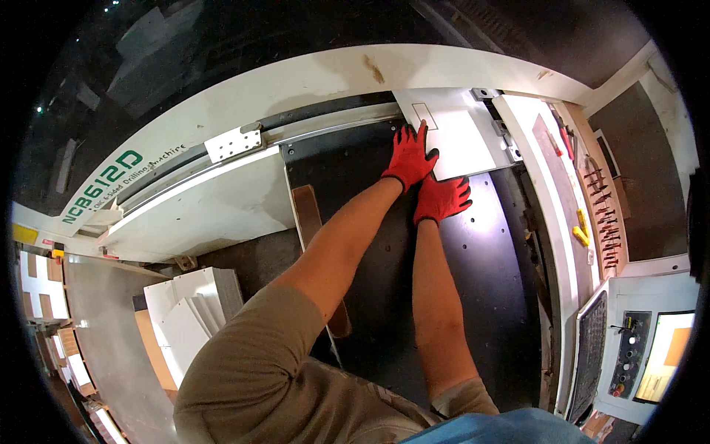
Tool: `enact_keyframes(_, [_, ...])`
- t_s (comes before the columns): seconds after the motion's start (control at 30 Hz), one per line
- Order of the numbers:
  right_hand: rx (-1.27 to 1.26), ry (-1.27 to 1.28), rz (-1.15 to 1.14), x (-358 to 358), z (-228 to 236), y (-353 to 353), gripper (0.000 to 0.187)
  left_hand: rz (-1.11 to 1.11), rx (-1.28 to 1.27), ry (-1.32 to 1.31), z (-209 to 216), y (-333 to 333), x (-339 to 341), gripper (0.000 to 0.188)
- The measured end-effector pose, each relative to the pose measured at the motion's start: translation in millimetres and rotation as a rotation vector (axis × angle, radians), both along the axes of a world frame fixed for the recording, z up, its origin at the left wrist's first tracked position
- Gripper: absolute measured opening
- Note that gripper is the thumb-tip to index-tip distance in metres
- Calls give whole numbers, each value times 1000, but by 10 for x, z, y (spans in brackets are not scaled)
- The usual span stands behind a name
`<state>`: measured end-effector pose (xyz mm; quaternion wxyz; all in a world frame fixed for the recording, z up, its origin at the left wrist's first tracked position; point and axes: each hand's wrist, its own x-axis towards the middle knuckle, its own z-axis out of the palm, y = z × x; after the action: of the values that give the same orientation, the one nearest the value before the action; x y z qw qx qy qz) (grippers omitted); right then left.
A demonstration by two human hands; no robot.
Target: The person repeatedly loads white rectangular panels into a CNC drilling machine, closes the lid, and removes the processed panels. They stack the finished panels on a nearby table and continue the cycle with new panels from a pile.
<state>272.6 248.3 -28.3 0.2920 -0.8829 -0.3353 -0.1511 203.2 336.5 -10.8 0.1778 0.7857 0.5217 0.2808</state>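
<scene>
A white rectangular panel [473, 144] with a small outlined rectangle near its far left corner lies on the black machine table [481, 274]. My left hand [411, 157], in a red glove with black trim, rests at the panel's left edge. Its fingers are stretched out, and one fingertip reaches over the white face. Just nearer to me, my right hand [442, 200], gloved the same way, lies at the panel's near edge with its fingers spread toward the right. Part of that hand is hidden at the panel's edge. Neither hand is wrapped round anything.
Metal clamps [510, 144] border the panel's right side. A rail with a perforated metal plate [234, 144] runs leftward beneath the white machine beam [310, 70]. Stacked white panels [196, 311] stand at lower left. A yellow-handled tool [581, 228], a keyboard [589, 355] and a control panel [631, 355] are at right.
</scene>
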Motion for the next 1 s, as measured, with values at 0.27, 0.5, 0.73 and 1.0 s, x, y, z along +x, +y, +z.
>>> enact_keyframes(0.27, [-118, -48, -40, 78, -127, 24, 84, -344, -41, -42, -8, -226, -557, 99])
enact_keyframes(0.5, [-167, -188, 56, 193, -171, 194, 70, -532, 41, -199, 84, -1366, -1266, 78])
enact_keyframes(0.73, [-287, 44, 87, 343, -137, 172, 85, -579, -275, 44, 5, -2458, -1677, 92])
enact_keyframes(1.0, [-100, 63, 234, 495, -276, 223, 82, -296, -470, -583, 169, -4167, -3183, 69])
